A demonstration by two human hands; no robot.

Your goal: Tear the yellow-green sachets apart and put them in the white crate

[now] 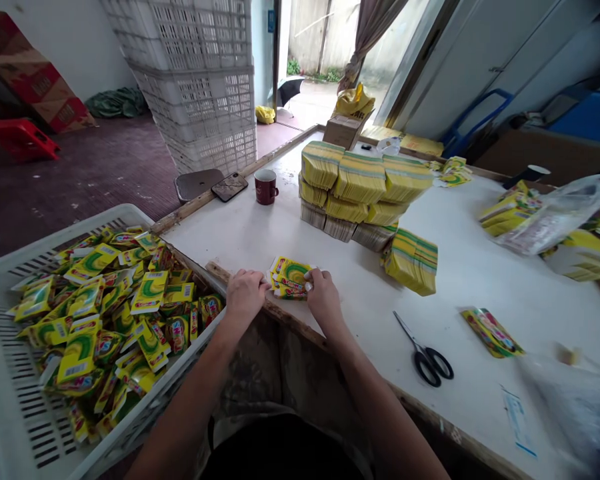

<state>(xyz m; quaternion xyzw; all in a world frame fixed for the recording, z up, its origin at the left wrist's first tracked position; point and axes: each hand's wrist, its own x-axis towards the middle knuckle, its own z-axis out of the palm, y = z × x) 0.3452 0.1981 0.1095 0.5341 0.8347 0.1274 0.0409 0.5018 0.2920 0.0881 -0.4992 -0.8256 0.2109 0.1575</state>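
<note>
Several small yellow-and-green printed cartons (291, 273) lie loosely overlapped at the table's near edge, between my two hands. My left hand (246, 295) is closed at their left end, fingers curled and thumb against the edge. At the right end, my right hand (323, 299) pinches the cartons between thumb and fingers. Both wrists rest close to the wooden table rim (300, 325). Beyond the hands stand stacked bundles of flat yellow cartons (360, 177), with one bundle (413, 260) leaning at the front right.
To the left, a white plastic crate (10, 333) holds many filled yellow packs (85, 297). Black-handled scissors (425, 357) and a colourful pack (491, 332) lie at right. A mug (266, 187) and a phone (229, 187) sit near the far left edge. Clear plastic (575, 400) lies at lower right.
</note>
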